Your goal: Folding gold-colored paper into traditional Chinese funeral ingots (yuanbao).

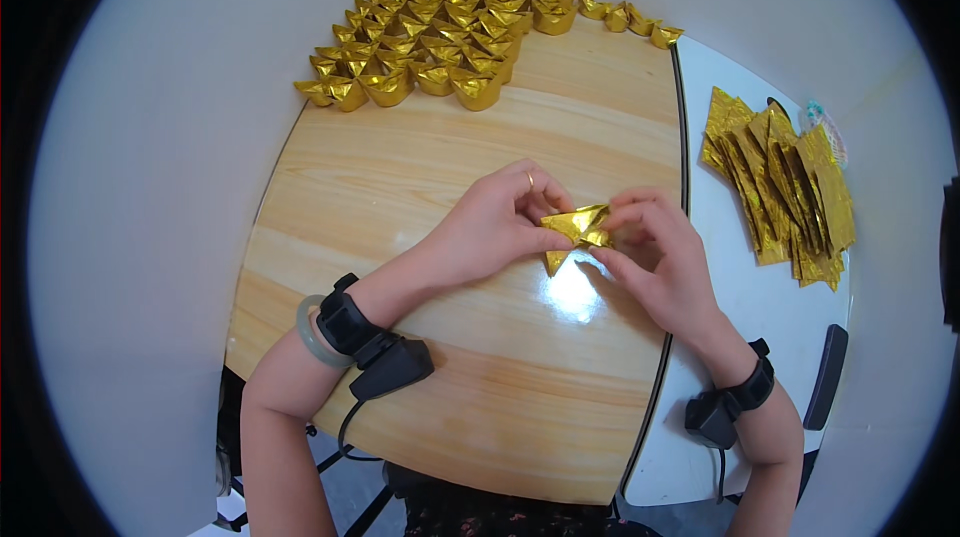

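A partly folded piece of gold foil paper (562,228) is held between my two hands, just above the wooden table. My left hand (508,212) pinches its left side between thumb and fingers; a ring is on one finger. On the other side, my right hand (660,255) grips the paper's right end, thumb low and fingers curled over the top. One pointed corner of the foil hangs down toward a bright glare spot on the tabletop. My fingertips cover part of the folds.
Rows of folded gold paper ingots (430,37) fill the far left of the wooden table (400,167), with several small ones (630,19) trailing right. Stacked gold foil sheets (780,177) lie on the white table (715,267) at right, near a dark bar-shaped object (826,377). Pale walls stand alongside.
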`<act>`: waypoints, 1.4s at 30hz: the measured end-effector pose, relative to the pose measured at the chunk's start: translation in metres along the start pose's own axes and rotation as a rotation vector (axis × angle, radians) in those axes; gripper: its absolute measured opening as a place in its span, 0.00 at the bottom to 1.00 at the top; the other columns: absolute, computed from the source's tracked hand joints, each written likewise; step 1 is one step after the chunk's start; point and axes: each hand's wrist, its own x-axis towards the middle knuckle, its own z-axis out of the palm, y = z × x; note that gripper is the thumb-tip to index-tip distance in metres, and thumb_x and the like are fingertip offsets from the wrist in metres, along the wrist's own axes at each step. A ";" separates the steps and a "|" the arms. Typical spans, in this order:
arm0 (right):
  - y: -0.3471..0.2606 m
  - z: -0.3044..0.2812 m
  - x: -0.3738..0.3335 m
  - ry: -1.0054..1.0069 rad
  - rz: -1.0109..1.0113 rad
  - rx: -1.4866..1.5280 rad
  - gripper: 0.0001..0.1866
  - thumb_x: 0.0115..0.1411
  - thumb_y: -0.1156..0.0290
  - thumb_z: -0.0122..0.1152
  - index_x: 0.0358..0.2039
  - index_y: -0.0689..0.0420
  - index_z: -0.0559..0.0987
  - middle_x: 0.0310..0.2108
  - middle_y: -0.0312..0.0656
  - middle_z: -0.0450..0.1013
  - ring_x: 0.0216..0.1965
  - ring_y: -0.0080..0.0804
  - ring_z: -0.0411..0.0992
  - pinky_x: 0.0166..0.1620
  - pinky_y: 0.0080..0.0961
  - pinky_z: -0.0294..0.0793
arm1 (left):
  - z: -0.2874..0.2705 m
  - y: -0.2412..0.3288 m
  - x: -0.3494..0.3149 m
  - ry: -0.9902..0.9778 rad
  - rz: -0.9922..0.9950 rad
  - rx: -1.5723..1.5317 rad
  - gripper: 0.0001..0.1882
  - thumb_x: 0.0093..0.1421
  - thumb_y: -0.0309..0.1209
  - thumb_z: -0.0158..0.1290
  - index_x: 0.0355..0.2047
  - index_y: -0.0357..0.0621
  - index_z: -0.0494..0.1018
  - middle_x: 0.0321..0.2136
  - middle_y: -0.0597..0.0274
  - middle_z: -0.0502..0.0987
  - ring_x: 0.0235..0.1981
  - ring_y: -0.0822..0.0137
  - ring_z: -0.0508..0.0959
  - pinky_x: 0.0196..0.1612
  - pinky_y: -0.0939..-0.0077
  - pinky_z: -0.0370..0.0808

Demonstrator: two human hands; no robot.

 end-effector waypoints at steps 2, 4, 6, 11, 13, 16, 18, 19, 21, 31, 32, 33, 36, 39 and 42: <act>0.003 0.005 -0.001 0.129 0.145 0.213 0.20 0.52 0.78 0.65 0.45 0.57 0.70 0.39 0.41 0.71 0.38 0.28 0.73 0.40 0.20 0.73 | 0.001 0.003 0.001 -0.081 -0.085 -0.315 0.12 0.54 0.21 0.60 0.39 0.36 0.72 0.35 0.66 0.73 0.38 0.74 0.76 0.43 0.81 0.74; 0.002 0.006 -0.001 0.099 0.231 0.378 0.22 0.53 0.79 0.64 0.48 0.57 0.68 0.39 0.39 0.71 0.38 0.26 0.72 0.41 0.19 0.73 | 0.000 0.005 0.001 -0.119 -0.116 -0.406 0.12 0.55 0.21 0.58 0.40 0.36 0.73 0.36 0.66 0.75 0.38 0.74 0.76 0.43 0.81 0.74; -0.002 0.004 0.001 0.069 0.315 0.541 0.24 0.54 0.79 0.63 0.50 0.57 0.66 0.38 0.38 0.71 0.39 0.24 0.72 0.41 0.18 0.73 | 0.001 0.007 0.001 -0.157 -0.146 -0.497 0.11 0.56 0.21 0.57 0.40 0.36 0.73 0.37 0.65 0.76 0.39 0.74 0.77 0.44 0.80 0.74; -0.003 -0.003 0.001 -0.159 0.376 0.508 0.23 0.57 0.80 0.58 0.53 0.58 0.65 0.38 0.39 0.70 0.38 0.24 0.71 0.41 0.18 0.71 | 0.001 0.017 -0.001 -0.214 -0.181 -0.383 0.14 0.62 0.24 0.52 0.48 0.38 0.74 0.37 0.62 0.79 0.36 0.77 0.76 0.40 0.83 0.74; -0.004 -0.004 0.002 -0.182 0.324 0.433 0.22 0.58 0.79 0.56 0.54 0.58 0.65 0.38 0.41 0.70 0.39 0.27 0.71 0.42 0.20 0.71 | 0.002 0.017 -0.002 -0.221 -0.194 -0.386 0.14 0.62 0.25 0.51 0.49 0.38 0.74 0.37 0.62 0.79 0.36 0.77 0.77 0.39 0.83 0.75; -0.005 0.001 0.001 -0.187 0.224 0.361 0.22 0.60 0.78 0.53 0.55 0.59 0.64 0.40 0.45 0.70 0.42 0.34 0.71 0.45 0.23 0.70 | 0.001 0.013 -0.001 -0.223 -0.212 -0.388 0.14 0.64 0.26 0.49 0.50 0.39 0.74 0.37 0.62 0.79 0.35 0.78 0.77 0.38 0.84 0.75; -0.006 0.002 0.002 -0.170 0.175 0.366 0.21 0.60 0.77 0.51 0.55 0.59 0.64 0.41 0.47 0.70 0.43 0.37 0.71 0.47 0.25 0.70 | 0.001 0.011 -0.001 -0.218 -0.217 -0.386 0.15 0.64 0.26 0.48 0.50 0.38 0.74 0.38 0.62 0.79 0.35 0.78 0.77 0.37 0.84 0.75; -0.007 0.000 0.002 -0.199 0.197 0.384 0.22 0.61 0.78 0.50 0.56 0.59 0.64 0.43 0.48 0.69 0.44 0.38 0.70 0.47 0.25 0.70 | 0.001 0.011 -0.001 -0.218 -0.222 -0.406 0.15 0.64 0.26 0.48 0.50 0.38 0.74 0.38 0.62 0.79 0.35 0.77 0.77 0.37 0.84 0.75; -0.005 -0.001 0.002 -0.229 0.221 0.401 0.22 0.61 0.79 0.49 0.56 0.59 0.64 0.44 0.49 0.69 0.44 0.40 0.70 0.48 0.26 0.69 | 0.001 0.011 -0.001 -0.219 -0.226 -0.427 0.15 0.64 0.26 0.48 0.50 0.38 0.74 0.39 0.62 0.79 0.35 0.77 0.77 0.37 0.85 0.75; -0.009 -0.004 0.004 -0.196 0.402 0.677 0.20 0.63 0.75 0.45 0.56 0.58 0.64 0.40 0.41 0.70 0.38 0.24 0.70 0.42 0.20 0.72 | 0.001 0.013 -0.002 -0.181 -0.171 -0.435 0.14 0.63 0.25 0.49 0.48 0.36 0.75 0.42 0.61 0.78 0.36 0.77 0.76 0.38 0.84 0.75; -0.008 -0.005 0.003 -0.154 0.412 0.758 0.19 0.64 0.74 0.45 0.56 0.58 0.65 0.38 0.40 0.71 0.36 0.24 0.70 0.41 0.20 0.72 | 0.000 0.013 -0.001 -0.176 -0.153 -0.483 0.14 0.63 0.25 0.50 0.48 0.36 0.74 0.41 0.61 0.78 0.36 0.77 0.76 0.38 0.84 0.75; -0.006 -0.006 0.003 -0.155 0.412 0.757 0.19 0.64 0.74 0.45 0.56 0.58 0.65 0.38 0.40 0.71 0.36 0.24 0.70 0.41 0.20 0.72 | 0.000 0.013 -0.001 -0.176 -0.153 -0.483 0.14 0.63 0.25 0.50 0.48 0.36 0.74 0.41 0.61 0.78 0.36 0.77 0.76 0.38 0.84 0.75; -0.004 -0.008 0.003 -0.172 0.450 0.660 0.17 0.65 0.73 0.45 0.53 0.59 0.69 0.34 0.38 0.72 0.33 0.22 0.70 0.39 0.18 0.71 | 0.001 0.012 0.001 -0.181 -0.183 -0.421 0.14 0.63 0.24 0.50 0.48 0.36 0.74 0.39 0.62 0.78 0.37 0.78 0.76 0.40 0.83 0.74; -0.007 -0.012 0.005 -0.197 0.356 0.335 0.14 0.65 0.72 0.46 0.49 0.61 0.73 0.30 0.38 0.74 0.30 0.19 0.69 0.37 0.16 0.70 | 0.002 0.009 0.000 -0.153 -0.160 -0.423 0.12 0.63 0.24 0.49 0.46 0.36 0.75 0.39 0.62 0.78 0.38 0.77 0.76 0.41 0.83 0.74; -0.006 -0.014 0.005 -0.089 0.321 0.391 0.14 0.64 0.71 0.48 0.47 0.61 0.75 0.25 0.37 0.74 0.27 0.18 0.68 0.33 0.16 0.68 | 0.004 0.011 0.000 -0.103 -0.133 -0.482 0.10 0.63 0.24 0.49 0.42 0.34 0.75 0.39 0.62 0.78 0.38 0.77 0.76 0.42 0.84 0.73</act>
